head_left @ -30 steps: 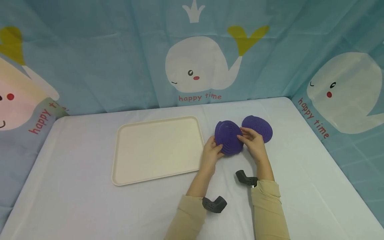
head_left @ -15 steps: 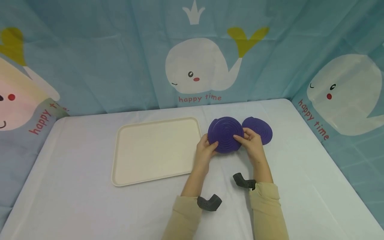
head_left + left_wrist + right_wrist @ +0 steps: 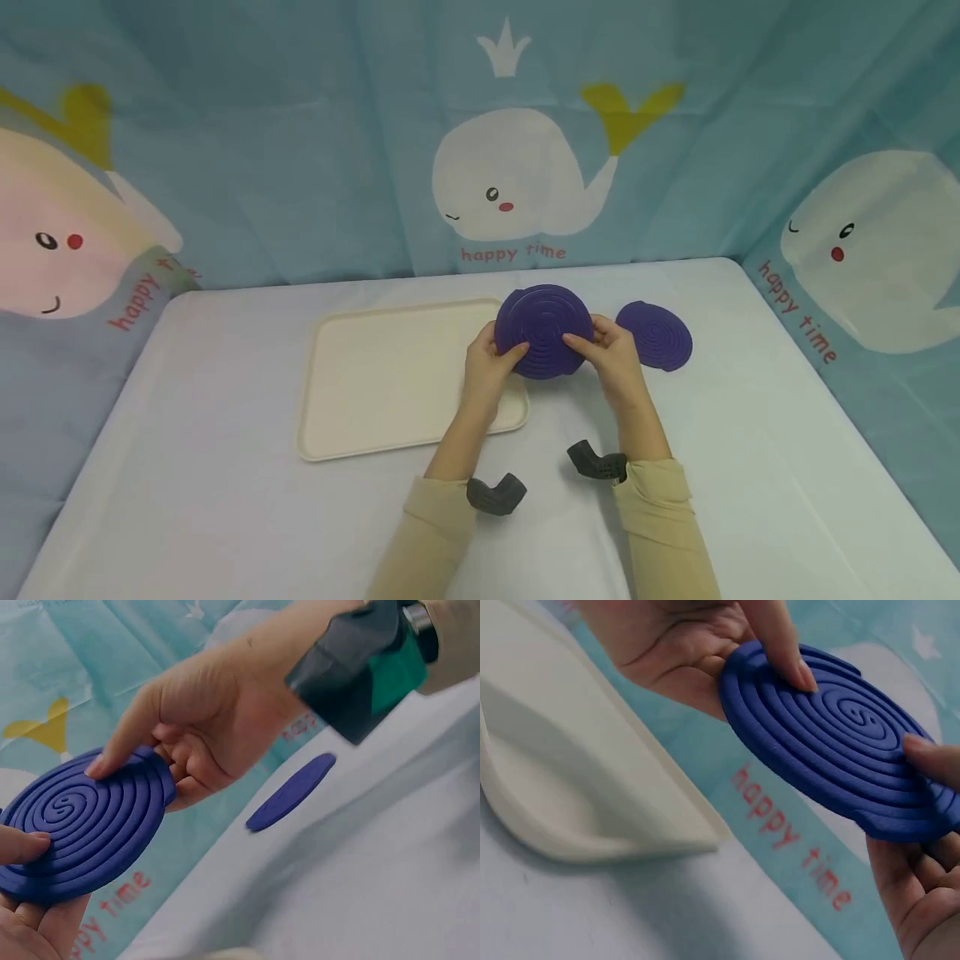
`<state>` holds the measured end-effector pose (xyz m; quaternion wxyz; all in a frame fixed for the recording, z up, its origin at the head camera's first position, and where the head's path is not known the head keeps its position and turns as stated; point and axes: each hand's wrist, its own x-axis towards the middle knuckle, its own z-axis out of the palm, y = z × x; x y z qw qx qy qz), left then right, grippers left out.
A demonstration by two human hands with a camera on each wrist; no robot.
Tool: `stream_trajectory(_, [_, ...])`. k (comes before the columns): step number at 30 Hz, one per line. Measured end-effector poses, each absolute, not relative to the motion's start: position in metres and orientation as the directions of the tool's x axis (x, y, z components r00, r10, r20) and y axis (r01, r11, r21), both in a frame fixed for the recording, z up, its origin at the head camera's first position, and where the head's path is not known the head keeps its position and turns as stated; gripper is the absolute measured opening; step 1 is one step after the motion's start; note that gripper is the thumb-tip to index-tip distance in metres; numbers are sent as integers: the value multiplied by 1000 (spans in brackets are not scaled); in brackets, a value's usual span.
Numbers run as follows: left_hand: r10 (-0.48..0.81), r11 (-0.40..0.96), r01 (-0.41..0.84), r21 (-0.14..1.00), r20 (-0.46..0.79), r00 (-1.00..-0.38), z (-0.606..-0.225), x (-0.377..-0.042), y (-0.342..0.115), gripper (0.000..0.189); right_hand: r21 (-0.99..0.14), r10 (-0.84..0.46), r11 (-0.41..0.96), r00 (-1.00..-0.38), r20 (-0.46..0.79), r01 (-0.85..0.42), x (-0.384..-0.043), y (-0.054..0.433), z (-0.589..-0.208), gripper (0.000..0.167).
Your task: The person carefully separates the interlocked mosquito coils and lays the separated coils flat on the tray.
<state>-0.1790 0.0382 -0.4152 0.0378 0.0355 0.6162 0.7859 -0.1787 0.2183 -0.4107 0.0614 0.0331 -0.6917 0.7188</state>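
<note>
- Left hand (image 3: 486, 367) and right hand (image 3: 613, 358) share one purple mat (image 3: 546, 329), one at each side; each is closed in a pinch, thumb on the ridged face, fingers folded behind the edge; neither holds anything else.
- Held above the table (image 3: 225, 433), the purple mat is at the right end of the tray (image 3: 382, 375), overlapping its far right corner in the head view; the right wrist view shows mat and tray apart.
- To handle it well, the pinch is best kept light and even on opposite edges; the mat looks rubbery, so squeezing inward would probably buckle it and pulling outward might stretch it.
- Both wrists should turn together, I judge, so that neither side dips; the left forearm crosses the tray's right end in the head view, so it wants enough height to clear the rim.
- The right hand would do well to mind the second mat (image 3: 655, 336); that one lies flat on the table, farther right of the tray and near the right knuckles.
- Counted: two hands; two mats, one held and one lying; one tray; one table; two dark wrist cameras (image 3: 497, 494); three whales (image 3: 517, 175) on the cloth (image 3: 300, 167) beyond and beside the tray.
</note>
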Motion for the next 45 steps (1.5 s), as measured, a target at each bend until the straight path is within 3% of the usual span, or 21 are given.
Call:
stream_trajectory(6, [57,-173,12,985,22,-998,-412,-182,20,38,-992,-73,41,-991,115,-118,-188,200,-406,33])
stream_trajectory(19, [-99,-36,76,996,72,-993,-414,-186,-13,38,-987,-250,123,-966,70,-104,-210,164,-399,40])
stream_trajectory(30, [-109,-30,43,999,39,-993,-424,-188,-17,44,-991,-274,98,-960,62,-93,-213,154,-407,40])
stream_trajectory(38, [-113,116,45,992,59,-992,-424,-180,-18,44,-992,-229,128,-973,-13,-17,-202,154,-417,46])
stream_trajectory(45, [-103,179,47,983,66,-992,-423,-181,-24,43,-992,-224,128,-975,-6,-23,-200,151,-420,42])
